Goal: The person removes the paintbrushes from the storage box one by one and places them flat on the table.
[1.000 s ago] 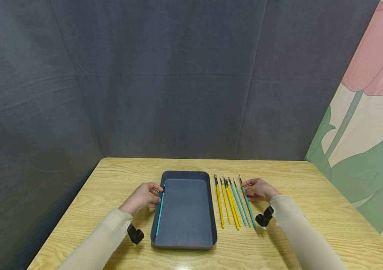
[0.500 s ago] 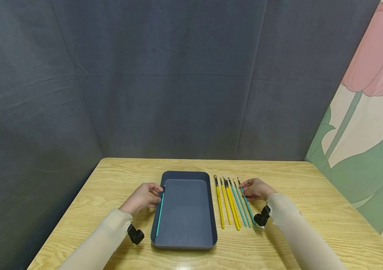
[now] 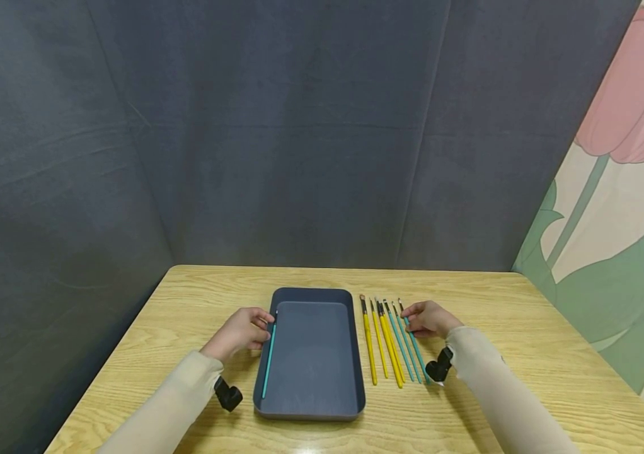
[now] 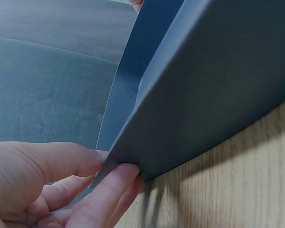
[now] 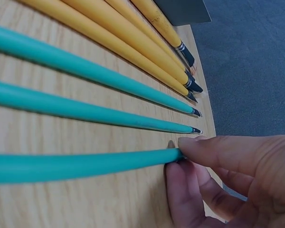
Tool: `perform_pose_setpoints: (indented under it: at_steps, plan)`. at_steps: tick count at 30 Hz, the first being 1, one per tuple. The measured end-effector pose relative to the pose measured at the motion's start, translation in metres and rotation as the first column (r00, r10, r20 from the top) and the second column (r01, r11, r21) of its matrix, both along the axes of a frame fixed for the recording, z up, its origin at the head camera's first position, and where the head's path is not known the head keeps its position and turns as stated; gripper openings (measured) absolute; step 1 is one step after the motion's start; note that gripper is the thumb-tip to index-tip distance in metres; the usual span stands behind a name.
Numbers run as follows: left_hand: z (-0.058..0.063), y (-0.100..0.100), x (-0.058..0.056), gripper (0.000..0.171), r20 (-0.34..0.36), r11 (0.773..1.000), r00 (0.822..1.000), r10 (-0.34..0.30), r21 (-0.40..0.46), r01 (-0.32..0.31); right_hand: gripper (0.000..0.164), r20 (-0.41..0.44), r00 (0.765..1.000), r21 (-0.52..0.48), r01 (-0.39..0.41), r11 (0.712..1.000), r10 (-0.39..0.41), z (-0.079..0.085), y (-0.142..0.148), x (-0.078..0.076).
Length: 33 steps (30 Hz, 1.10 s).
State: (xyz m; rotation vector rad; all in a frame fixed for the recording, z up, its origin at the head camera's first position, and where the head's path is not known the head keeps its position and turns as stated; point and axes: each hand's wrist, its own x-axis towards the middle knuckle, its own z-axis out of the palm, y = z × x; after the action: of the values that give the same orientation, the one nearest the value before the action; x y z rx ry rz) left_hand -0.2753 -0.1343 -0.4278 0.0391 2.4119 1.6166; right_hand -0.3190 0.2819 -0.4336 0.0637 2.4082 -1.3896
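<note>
My left hand pinches the left wall of a dark grey tray; in the left wrist view, thumb and fingers lie on either side of its rim. Along that wall, inside the tray, lies one teal paintbrush. To the tray's right, my right hand pinches another teal paintbrush near its ferrule, between thumb and fingers. The fingers cover part of that brush in the right wrist view. Beside it lie two more teal paintbrushes and several yellow paintbrushes, bristles away from me.
A light wooden table carries everything. Behind it and on the left hang dark grey curtains. A wall with a painted tulip stands on the right. Each sleeve has a small black camera at the wrist.
My right hand has moved slightly left, and the brush in its grip has shifted closer to the other teal brushes. The left hand and the tray have stayed in place.
</note>
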Motion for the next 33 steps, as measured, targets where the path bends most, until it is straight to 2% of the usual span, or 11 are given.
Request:
perform_pose_setpoints:
  at_steps: [22,33]
  plan:
    - [-0.0007,0.0005,-0.0007,0.034,0.001,1.0,1.0,0.004,0.001,-0.004,0.033,0.018,1.0,-0.068,-0.014,0.998,0.015,0.0001,0.0034,0.0015]
    - [-0.0014,0.0006,-0.001,0.035,-0.003,1.0,1.0,0.001,-0.004,-0.001,0.034,0.019,0.999,-0.135,-0.037,0.99,0.039,0.0012,0.0098,0.0042]
